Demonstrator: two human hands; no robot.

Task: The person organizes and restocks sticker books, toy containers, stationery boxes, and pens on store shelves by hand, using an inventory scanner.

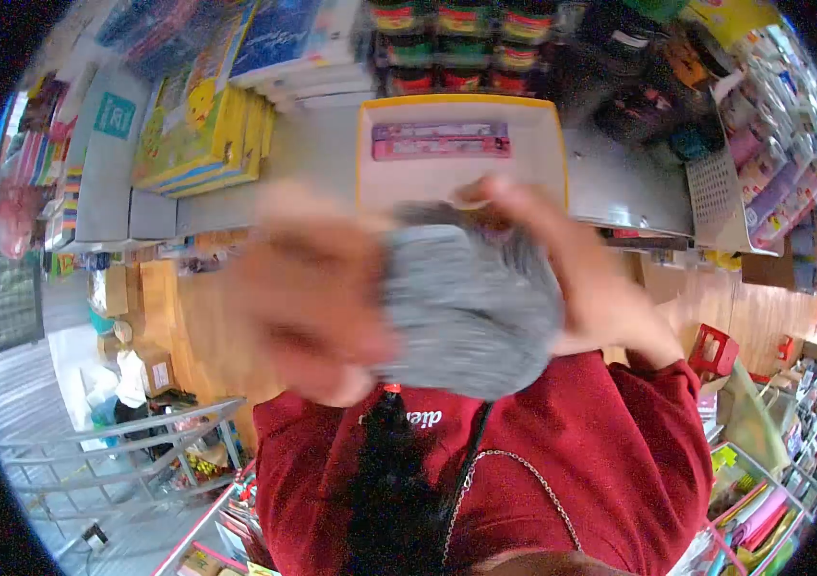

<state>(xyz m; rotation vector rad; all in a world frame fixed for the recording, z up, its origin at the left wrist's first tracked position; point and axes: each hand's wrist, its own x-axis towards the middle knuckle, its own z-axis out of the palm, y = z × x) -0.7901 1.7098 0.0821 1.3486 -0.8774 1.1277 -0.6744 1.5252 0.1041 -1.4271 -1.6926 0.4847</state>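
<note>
A grey cloth [471,307], bunched into a thick wad, is held up in front of my chest. Its edges are smeared by motion. At its left side is my left hand [317,298], strongly blurred, with the fingertips against the cloth. My right hand [572,259] wraps round the right side, its fingers curled over the top edge. Just beyond, on the shelf, stands a white box with a yellow rim [562,144]; pink and purple packets [440,141] lie inside it.
Yellow boxed books [202,134] are stacked on the shelf at the left. Dark jars [466,48] stand behind the box. A white perforated basket [716,202] holds packets at the right. A metal railing [130,442] and a person in white [131,379] are at lower left.
</note>
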